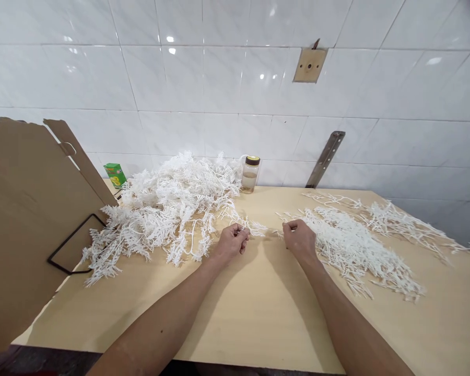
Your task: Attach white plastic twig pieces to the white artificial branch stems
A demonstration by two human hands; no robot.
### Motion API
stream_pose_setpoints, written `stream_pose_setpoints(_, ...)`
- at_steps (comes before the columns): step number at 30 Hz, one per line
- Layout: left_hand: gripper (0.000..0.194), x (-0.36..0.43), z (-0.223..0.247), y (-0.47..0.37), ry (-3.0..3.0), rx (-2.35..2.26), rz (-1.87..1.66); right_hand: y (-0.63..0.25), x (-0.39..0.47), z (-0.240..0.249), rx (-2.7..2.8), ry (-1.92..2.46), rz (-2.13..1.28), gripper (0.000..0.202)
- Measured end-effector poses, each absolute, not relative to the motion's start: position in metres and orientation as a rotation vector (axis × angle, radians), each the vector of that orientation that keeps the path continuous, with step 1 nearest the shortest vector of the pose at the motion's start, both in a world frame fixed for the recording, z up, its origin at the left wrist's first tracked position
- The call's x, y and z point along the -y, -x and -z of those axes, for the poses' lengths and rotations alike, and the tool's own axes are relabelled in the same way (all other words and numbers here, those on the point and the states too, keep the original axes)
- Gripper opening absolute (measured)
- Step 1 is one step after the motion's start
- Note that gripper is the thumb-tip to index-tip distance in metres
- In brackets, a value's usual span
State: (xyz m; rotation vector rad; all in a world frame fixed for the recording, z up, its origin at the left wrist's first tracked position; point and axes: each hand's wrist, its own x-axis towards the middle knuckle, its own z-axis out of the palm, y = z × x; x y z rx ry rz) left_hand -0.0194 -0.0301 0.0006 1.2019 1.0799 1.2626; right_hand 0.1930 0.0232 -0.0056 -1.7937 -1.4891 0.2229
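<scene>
My left hand (pixel 234 239) is closed in a pinch near the middle of the table, and the thin tips of a white artificial sprig (pixel 257 228) show at its fingers. Just left of it spreads a large, fluffy heap of white branching sprigs (pixel 172 193). My right hand (pixel 298 237) is closed too, its fingertips curled together at the edge of a flatter pile of white sprigs (pixel 356 245). Whatever lies between those fingers is too small or hidden to make out. A short gap separates the two hands.
Cardboard (pixel 35 224) with a black wire frame (pixel 57 256) stands at the left. Behind the heap are a green box (pixel 115 175) and a lidded jar of liquid (pixel 249 176). Looser white stems (pixel 395 222) lie at the far right. A metal bracket (pixel 326 159) stands against the tiled wall.
</scene>
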Motion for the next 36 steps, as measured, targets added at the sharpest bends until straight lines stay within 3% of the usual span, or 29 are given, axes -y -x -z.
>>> stream_pose_setpoints(6,0.017,0.031,0.010,0.018,-1.745,-1.360,-1.251,-0.204,-0.027,0.010,1.500,1.852,-0.294,0.013)
stream_pose_setpoints(10,0.018,0.031,0.011,0.018,-1.819,-1.370,-1.176,-0.195,-0.026,0.017,1.609,1.780,-0.236,0.011)
stream_pose_setpoints(21,0.019,0.031,0.009,0.019,-1.822,-1.345,-1.183,-0.193,-0.021,0.013,1.546,1.688,-0.299,0.013)
stream_pose_setpoints(26,0.019,0.032,0.007,0.018,-1.804,-1.343,-1.191,-0.179,-0.019,0.017,1.570,1.388,-0.653,0.026)
stream_pose_setpoints(32,0.025,0.028,0.002,0.023,-1.579,-1.338,-1.173,-0.191,-0.025,0.013,1.504,1.506,-0.372,0.022)
stream_pose_setpoints(36,0.029,0.026,-0.003,0.028,-1.432,-1.262,-1.162,-0.183,-0.017,0.005,1.397,1.212,-0.671,0.025)
